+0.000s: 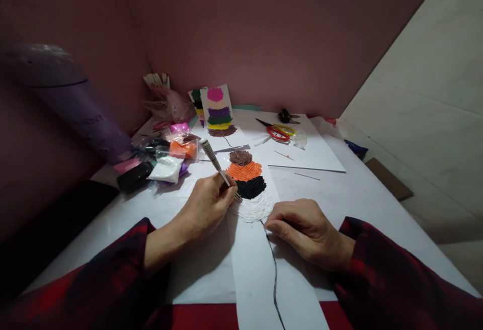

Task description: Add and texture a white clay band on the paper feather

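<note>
My left hand (207, 201) is closed around a small fork with a striped handle (211, 155). The fork's tines touch the left side of the picture, where the black and white clay bands meet. This picture is made of clay strands on a white paper strip (256, 269): a brown patch (240, 157) on top, then an orange band (244, 171), a black band (251, 187) and a white band (253, 210). A black drawn line (275, 269) runs down from it. My right hand (307, 232) lies at the white band's lower right edge, fingers curled; whatever its fingertips may pinch is hidden.
Bags of coloured clay (166, 166) lie at left, before a tall purple bottle (85, 106). Painted cards (219, 111) lean at the back. Red-and-yellow scissors (277, 131) and a thin stick (307, 176) lie to the right. Pink walls (256, 33) border the table (362, 219).
</note>
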The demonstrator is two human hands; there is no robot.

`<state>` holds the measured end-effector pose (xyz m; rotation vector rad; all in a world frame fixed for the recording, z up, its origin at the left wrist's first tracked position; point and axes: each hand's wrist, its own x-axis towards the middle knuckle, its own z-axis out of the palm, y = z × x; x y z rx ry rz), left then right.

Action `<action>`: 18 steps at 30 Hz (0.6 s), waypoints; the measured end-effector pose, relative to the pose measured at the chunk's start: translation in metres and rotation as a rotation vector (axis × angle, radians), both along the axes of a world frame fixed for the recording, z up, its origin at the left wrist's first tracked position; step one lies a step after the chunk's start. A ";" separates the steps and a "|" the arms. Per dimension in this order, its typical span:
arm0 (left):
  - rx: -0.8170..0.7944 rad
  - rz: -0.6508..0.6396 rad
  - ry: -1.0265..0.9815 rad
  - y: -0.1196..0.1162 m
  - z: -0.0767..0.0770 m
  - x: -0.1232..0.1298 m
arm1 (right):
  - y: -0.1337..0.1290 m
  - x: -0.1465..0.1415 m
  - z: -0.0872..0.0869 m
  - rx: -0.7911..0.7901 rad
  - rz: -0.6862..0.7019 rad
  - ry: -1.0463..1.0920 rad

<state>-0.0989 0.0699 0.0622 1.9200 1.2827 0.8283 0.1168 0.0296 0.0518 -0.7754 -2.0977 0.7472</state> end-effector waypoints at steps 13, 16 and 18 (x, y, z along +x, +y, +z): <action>0.052 -0.009 0.067 0.004 0.000 -0.003 | 0.001 0.000 0.002 -0.083 -0.010 -0.040; 0.069 -0.011 0.082 0.004 0.000 -0.005 | 0.001 0.001 0.002 -0.084 -0.012 -0.052; 0.082 -0.012 0.091 0.005 -0.001 -0.006 | 0.001 0.001 0.002 -0.089 -0.014 -0.055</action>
